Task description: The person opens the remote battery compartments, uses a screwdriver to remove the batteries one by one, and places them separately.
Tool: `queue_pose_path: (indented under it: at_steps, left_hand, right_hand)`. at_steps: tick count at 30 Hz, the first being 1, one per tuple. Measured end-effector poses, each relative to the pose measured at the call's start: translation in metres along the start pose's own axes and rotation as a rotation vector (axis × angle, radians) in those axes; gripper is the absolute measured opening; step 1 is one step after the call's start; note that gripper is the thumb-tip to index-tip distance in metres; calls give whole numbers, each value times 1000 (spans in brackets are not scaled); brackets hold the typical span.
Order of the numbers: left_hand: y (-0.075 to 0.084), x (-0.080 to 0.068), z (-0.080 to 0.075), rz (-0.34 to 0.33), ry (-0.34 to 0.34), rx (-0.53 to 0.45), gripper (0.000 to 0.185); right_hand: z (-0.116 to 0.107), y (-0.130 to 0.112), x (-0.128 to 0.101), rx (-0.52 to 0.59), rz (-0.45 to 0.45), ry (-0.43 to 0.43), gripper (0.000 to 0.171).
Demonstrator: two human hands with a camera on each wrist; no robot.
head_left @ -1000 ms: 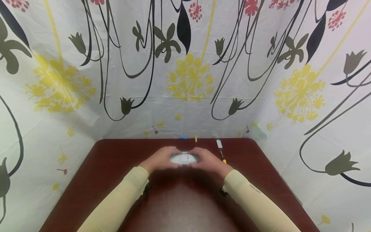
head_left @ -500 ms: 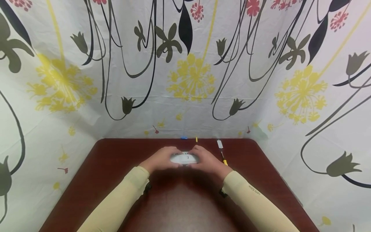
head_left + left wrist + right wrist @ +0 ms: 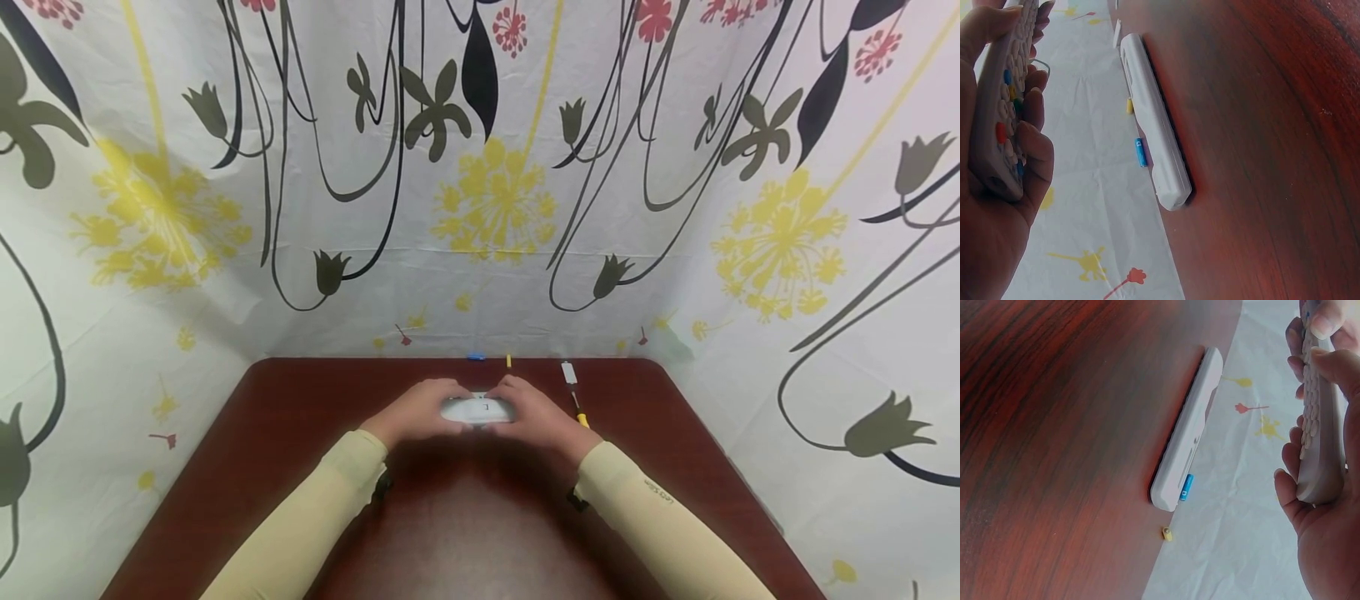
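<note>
Both forearms, in cream sleeves (image 3: 300,517), reach in from the lower left and lower right of the head view and meet at its centre. There the left hand (image 3: 422,410) and right hand (image 3: 536,417) grip opposite ends of a long white plastic remote control with rounded buttons (image 3: 1004,112), raised above the dark red-brown wooden table (image 3: 300,500), fingers and thumbs curled around it.

In the head view the palms cover both ends of the remote and only a pale face with a small dark mark shows; its red, blue, yellow and green buttons appear in the left wrist view. Each wrist view cuts off part of the hands.

The wrist views alone clearly show a slim white plastic bar with a dark underside (image 3: 1155,125) lying on the table, near a small blue cylinder (image 3: 1140,152) and a yellow one (image 3: 1129,106). Only the head view plainly shows the yellow-handled tool (image 3: 582,419), right of centre; its lower end is hidden behind the right hand.
</note>
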State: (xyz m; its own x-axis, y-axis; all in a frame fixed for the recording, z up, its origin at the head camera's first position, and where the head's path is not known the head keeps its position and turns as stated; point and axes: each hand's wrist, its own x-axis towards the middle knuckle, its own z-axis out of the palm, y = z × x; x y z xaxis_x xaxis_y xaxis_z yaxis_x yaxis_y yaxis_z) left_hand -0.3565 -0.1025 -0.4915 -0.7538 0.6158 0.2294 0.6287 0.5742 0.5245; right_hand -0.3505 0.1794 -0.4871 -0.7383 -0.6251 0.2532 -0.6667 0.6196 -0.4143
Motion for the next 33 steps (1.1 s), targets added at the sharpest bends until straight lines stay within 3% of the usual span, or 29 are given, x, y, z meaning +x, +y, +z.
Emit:
queue_pose_path:
  at_steps: [11,23,33]
  left_hand:
    - [1,-1,-2,-19,3,-6,53]
    - [0,-2,-6,-51,-5,-35,51]
    - [-2,-1,-8,-42,-1,-26,50]
  right_hand:
    - [-1,0,-3,-1,-26,14,49]
    - [-3,2,-8,-127,-244,43,50]
    - [-3,3,-7,-158,-332,72,44]
